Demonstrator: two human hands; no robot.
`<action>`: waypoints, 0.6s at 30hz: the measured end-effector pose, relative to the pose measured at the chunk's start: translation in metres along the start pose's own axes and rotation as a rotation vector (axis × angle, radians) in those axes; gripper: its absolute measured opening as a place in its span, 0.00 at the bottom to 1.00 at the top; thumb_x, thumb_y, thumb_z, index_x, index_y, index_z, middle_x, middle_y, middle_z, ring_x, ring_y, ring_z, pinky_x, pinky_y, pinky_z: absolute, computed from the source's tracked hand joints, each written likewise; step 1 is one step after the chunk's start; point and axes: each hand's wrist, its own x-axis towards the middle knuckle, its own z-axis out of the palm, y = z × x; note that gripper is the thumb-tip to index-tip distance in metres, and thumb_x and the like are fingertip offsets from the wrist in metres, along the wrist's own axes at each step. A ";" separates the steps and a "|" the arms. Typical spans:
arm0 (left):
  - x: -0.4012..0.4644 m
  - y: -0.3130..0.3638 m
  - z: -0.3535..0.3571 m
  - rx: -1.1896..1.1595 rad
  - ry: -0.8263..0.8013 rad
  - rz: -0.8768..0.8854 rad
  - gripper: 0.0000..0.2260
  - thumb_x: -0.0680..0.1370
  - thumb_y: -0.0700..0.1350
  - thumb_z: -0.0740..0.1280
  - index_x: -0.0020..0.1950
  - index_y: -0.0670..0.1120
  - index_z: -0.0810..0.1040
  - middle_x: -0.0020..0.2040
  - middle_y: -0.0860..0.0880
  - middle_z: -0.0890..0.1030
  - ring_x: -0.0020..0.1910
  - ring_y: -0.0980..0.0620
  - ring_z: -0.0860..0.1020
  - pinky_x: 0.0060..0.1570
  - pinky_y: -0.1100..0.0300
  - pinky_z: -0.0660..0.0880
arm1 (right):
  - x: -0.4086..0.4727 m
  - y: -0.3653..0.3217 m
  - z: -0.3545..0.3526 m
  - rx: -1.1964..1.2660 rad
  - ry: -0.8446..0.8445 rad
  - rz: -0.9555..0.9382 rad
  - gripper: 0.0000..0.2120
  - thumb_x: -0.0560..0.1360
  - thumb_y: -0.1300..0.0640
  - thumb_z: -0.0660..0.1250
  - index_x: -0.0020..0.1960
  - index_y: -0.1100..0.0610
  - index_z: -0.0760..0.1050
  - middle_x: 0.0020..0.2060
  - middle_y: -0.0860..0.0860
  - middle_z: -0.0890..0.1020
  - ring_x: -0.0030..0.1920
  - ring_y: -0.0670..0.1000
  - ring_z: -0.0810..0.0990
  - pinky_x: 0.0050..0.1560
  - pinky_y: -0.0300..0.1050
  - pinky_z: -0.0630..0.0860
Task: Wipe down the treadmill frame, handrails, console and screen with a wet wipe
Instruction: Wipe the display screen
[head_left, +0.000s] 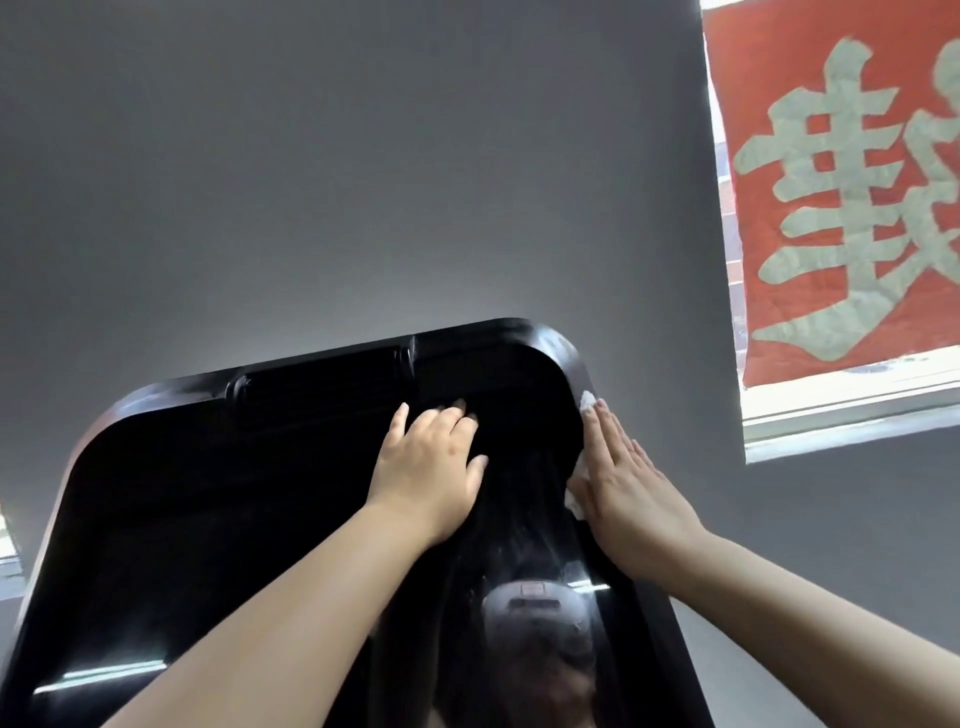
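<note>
Head view: screen (208, 519), glossy black with rounded corners, tilts up beneath both hands, and its top edge runs above the fingertips. The left hand (431, 467) rests on the glass near the top edge, fingers bent lightly and spread, holding nothing. The right hand (623, 499) lies flat along the screen's right edge, fingers straight and together, pressing a white wipe (586, 401) against the rim; the wipe shows past the fingertips and again below the palm. The two hands sit near each other, with a strip of dark glass between them. Left of the left hand the glass stretches wide and bare to the far rounded corner. Just above the right fingertips the rim curves into the top right corner. A grey wall (337, 182) fills the space above both hands. Right of the right hand, well apart, hangs a red banner (841, 197) over a window (852, 410).
</note>
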 end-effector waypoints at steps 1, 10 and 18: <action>0.000 0.000 0.000 0.002 0.000 0.001 0.22 0.82 0.54 0.51 0.75 0.49 0.58 0.76 0.51 0.58 0.75 0.53 0.55 0.73 0.51 0.43 | 0.011 -0.003 -0.002 0.027 0.015 0.003 0.30 0.83 0.53 0.45 0.74 0.59 0.30 0.75 0.51 0.32 0.74 0.46 0.33 0.70 0.36 0.34; 0.001 0.001 -0.003 0.035 -0.032 0.009 0.22 0.82 0.54 0.52 0.75 0.48 0.59 0.75 0.51 0.60 0.74 0.52 0.57 0.73 0.50 0.43 | 0.083 -0.004 -0.019 0.057 0.087 0.006 0.27 0.81 0.60 0.55 0.77 0.60 0.49 0.77 0.54 0.53 0.76 0.51 0.53 0.71 0.40 0.53; 0.003 0.000 -0.007 0.044 -0.030 0.031 0.20 0.82 0.53 0.51 0.73 0.48 0.63 0.73 0.51 0.64 0.71 0.53 0.63 0.73 0.51 0.41 | 0.098 0.012 -0.052 -0.142 0.545 -0.298 0.11 0.60 0.73 0.70 0.40 0.63 0.82 0.36 0.56 0.84 0.35 0.58 0.83 0.34 0.50 0.81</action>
